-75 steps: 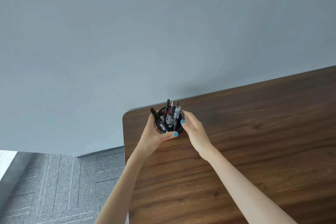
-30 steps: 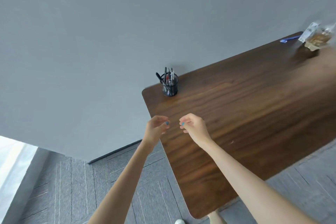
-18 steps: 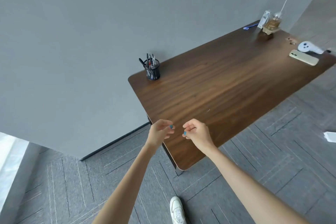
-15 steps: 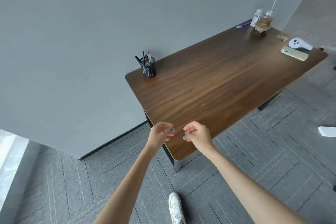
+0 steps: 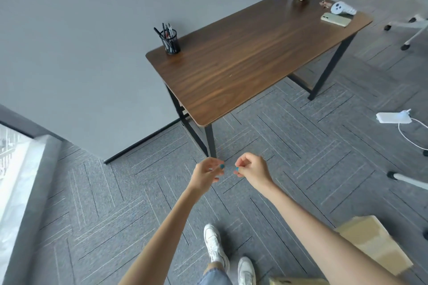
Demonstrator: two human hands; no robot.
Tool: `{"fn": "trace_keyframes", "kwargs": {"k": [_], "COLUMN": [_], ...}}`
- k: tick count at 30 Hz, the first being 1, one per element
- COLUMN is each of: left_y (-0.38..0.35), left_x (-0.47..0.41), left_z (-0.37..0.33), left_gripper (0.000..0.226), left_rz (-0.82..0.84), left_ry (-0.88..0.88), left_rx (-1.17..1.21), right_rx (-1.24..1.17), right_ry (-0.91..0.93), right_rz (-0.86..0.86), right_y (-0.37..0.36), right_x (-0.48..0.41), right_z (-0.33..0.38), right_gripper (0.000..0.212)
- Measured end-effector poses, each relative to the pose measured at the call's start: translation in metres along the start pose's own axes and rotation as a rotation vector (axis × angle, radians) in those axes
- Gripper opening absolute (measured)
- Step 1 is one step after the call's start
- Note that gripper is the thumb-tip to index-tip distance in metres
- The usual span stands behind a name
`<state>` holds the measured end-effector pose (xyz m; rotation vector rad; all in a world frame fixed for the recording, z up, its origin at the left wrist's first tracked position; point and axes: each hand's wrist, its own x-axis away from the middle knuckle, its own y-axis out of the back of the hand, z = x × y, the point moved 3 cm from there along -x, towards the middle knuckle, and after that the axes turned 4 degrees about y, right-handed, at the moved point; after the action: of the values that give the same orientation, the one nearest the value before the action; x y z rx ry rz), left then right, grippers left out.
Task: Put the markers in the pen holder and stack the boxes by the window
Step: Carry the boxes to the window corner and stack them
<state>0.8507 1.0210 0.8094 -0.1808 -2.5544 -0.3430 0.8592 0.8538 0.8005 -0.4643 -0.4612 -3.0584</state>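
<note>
Person, head view. Both forearms bare, no sleeves. Left grip [image 5: 208,174] & right grip [image 5: 251,170]: thumbnails w/ bright blue polish. Lower frame: white sneakers [image 5: 216,246] w/ laces, blue denim trouser leg [image 5: 214,276].

Soft daylight from the blown-out window [image 5: 14,169] — edges warped.

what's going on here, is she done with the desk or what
Nobody is handling anything right now. Both hands, left and right, hang empty and loosely curled over the carpet, away from the desk. The pen holder stands at the desk's back left corner with markers sticking out of it. A cardboard box lies on the floor by the right arm, untouched; the window is at the left edge. So the boxes look like the remaining part.
</note>
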Motion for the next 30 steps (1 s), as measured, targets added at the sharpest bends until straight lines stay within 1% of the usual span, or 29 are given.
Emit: {"fn": "trace_keyframes", "kwargs": {"k": [4,9,14,17,21,23,28,30], "left_y": [-0.009,-0.019,-0.036,-0.052,-0.082,-0.1,-0.147,-0.168], "left_x": [0.053,0.111,0.178,0.219,0.268,0.291,0.332,0.347], "left_z": [0.027,0.069,0.123,0.153,0.186,0.199,0.219,0.226], "left_gripper": [0.015,0.02,0.017,0.019,0.021,0.021,0.02,0.019], "left_rz": [-0.02,-0.033,0.014,0.046,0.094,0.12,0.153,0.159], "left_ry": [0.007,0.025,0.013,0.015,0.032,0.045,0.052,0.049], "left_rx": [-0.01,-0.045,-0.075,-0.097,-0.116,-0.126,-0.147,-0.161], "right_rx": [-0.022,-0.035,-0.018,-0.017,-0.036,-0.045,-0.046,-0.049], "right_ry": [-0.028,-0.041,-0.039,-0.054,-0.108,-0.129,-0.154,-0.162], "right_rz": [0.005,-0.018,-0.054,-0.081,-0.11,-0.123,-0.123,-0.13], "right_y": [-0.003,-0.013,-0.019,-0.017,-0.007,-0.002,0.026,0.043], "right_x": [0.061,0.137,0.223,0.279,0.348,0.379,0.437,0.458], "right_z": [-0.021,-0.045,-0.077,-0.1,-0.133,-0.15,-0.186,-0.2], "right_gripper": [0.026,0.027,0.019,0.02,0.017,0.02,0.015,0.017]}}
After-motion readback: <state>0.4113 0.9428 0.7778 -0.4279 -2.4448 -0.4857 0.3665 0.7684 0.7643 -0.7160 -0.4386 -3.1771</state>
